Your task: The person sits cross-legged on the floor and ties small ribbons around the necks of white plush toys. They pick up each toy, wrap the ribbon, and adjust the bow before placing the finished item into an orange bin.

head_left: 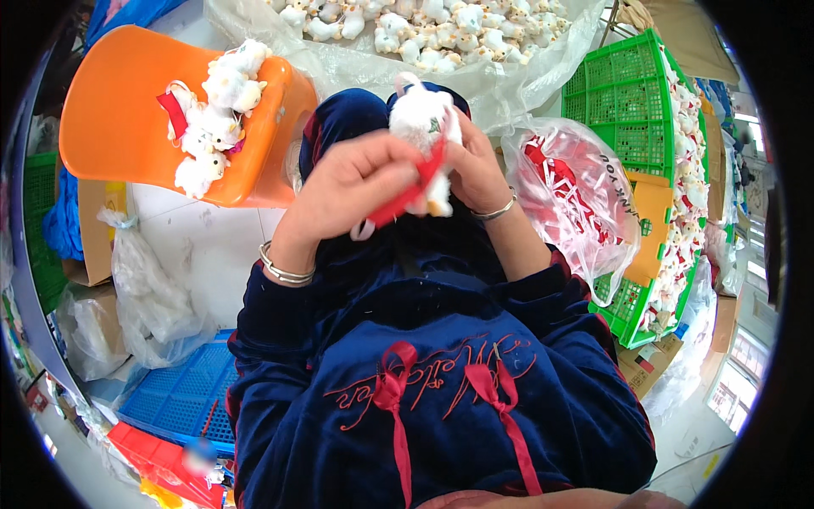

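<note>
A small white plush toy (417, 120) is held upright over my lap, its pale loop sticking up at the top. My right hand (476, 170) grips it from the right side, fingers wrapped behind it. A red cloth strip (398, 202) with a white end lies across the toy's front. My left hand (356, 182), slightly smeared by motion, pinches this strip, thumb against the fingers. The toy's lower part is partly covered by the cloth and my fingers.
At the left, an orange plastic chair (110, 110) bears several white plush toys (216, 127). Ahead, many more toys (441, 34) lie on clear plastic sheeting (339, 72). A clear bag (543, 220) of red strips stands beside a green crate (615, 97) at the right. Blue crates (182, 382) sit lower left.
</note>
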The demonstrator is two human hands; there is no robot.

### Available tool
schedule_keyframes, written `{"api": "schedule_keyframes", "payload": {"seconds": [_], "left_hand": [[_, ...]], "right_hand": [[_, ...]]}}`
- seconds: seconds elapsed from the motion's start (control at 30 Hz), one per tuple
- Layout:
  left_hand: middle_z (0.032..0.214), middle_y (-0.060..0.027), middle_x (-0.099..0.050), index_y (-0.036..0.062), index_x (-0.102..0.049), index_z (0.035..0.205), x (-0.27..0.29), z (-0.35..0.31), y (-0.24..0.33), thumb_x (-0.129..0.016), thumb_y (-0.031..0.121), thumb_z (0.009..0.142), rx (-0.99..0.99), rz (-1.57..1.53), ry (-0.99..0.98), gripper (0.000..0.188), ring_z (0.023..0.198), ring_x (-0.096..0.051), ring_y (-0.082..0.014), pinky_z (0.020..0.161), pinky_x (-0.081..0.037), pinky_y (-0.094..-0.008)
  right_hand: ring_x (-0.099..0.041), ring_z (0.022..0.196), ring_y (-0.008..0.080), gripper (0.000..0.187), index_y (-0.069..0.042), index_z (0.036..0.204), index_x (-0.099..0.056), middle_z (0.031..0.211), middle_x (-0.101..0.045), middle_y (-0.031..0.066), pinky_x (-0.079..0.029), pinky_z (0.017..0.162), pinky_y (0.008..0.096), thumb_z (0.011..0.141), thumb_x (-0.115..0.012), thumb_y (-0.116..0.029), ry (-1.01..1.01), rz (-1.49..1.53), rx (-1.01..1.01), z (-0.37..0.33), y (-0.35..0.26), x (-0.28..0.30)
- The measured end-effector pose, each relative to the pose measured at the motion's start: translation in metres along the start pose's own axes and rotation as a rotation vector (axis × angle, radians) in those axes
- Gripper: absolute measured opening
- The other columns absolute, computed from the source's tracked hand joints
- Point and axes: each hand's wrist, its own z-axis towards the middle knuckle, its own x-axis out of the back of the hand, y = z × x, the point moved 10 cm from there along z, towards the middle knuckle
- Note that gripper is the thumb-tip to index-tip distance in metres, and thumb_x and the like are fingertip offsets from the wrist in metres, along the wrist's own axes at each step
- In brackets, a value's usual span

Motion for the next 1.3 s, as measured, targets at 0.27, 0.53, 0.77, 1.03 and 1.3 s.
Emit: {"api": "schedule_keyframes", "payload": {"seconds": [0.27, 0.53, 0.77, 1.03, 1.3], "left_hand": [[0.091, -0.0017, -0.071, -0.0041, -0.072, 0.109, 0.009, 0.021, 0.051, -0.066, 0.009, 0.098, -0.111, 0.447, 0.105, 0.018, 0.079, -0.065, -0.0058, 0.071, -0.053, -0.021], [0.09, -0.0037, -0.073, -0.0024, -0.074, 0.112, 0.024, 0.016, 0.027, -0.068, 0.014, 0.098, -0.004, 0.699, 0.25, 0.022, 0.079, -0.064, -0.0062, 0.071, -0.053, -0.0221], [0.091, -0.004, -0.073, -0.0017, -0.072, 0.112, 0.03, 0.011, 0.022, -0.07, 0.011, 0.097, 0.003, 0.628, 0.199, 0.02, 0.079, -0.065, -0.007, 0.073, -0.053, -0.0225], [0.106, -0.0082, -0.072, 0.0027, -0.073, 0.109, 0.028, 0.01, 0.041, -0.071, 0.007, 0.092, -0.232, 0.919, 0.366, 0.018, 0.094, -0.067, -0.0206, 0.083, -0.054, -0.0307], [0.131, -0.0091, -0.061, 0.0093, -0.064, 0.124, 0.006, 0.001, 0.041, -0.079, 0.013, 0.077, -0.43, 1.182, 0.12, 0.049, 0.12, -0.055, -0.0357, 0.105, -0.044, -0.0445]], "right_hand": [[-0.068, 0.109, 0.0162, 0.037, -0.001, 0.131, -0.06, 0.121, -0.069, 0.008, -0.055, 0.093, 0.0324, 0.098, -0.063, -0.017, 0.002, 0.049, -0.237, -0.001, 0.045, -0.008], [-0.066, 0.119, 0.0204, 0.052, 0.001, 0.146, -0.048, 0.133, -0.063, 0.0115, -0.054, 0.1, 0.0344, 0.103, -0.06, -0.025, -0.089, 0.195, -0.226, -0.008, 0.049, -0.014], [-0.065, 0.119, 0.0197, 0.055, 0.001, 0.146, -0.048, 0.134, -0.063, 0.0107, -0.054, 0.101, 0.0345, 0.104, -0.061, -0.03, -0.112, 0.195, -0.217, -0.006, 0.052, -0.009], [-0.068, 0.116, 0.021, 0.048, 0.001, 0.142, -0.051, 0.132, -0.064, 0.0117, -0.055, 0.098, 0.035, 0.105, -0.057, -0.028, -0.039, 0.22, -0.207, -0.003, 0.051, -0.012], [-0.071, 0.102, 0.0168, 0.03, -0.005, 0.124, -0.064, 0.119, -0.07, 0.0073, -0.058, 0.086, 0.0316, 0.107, -0.05, -0.025, 0.012, 0.385, -0.268, -0.001, 0.063, -0.007]]}}
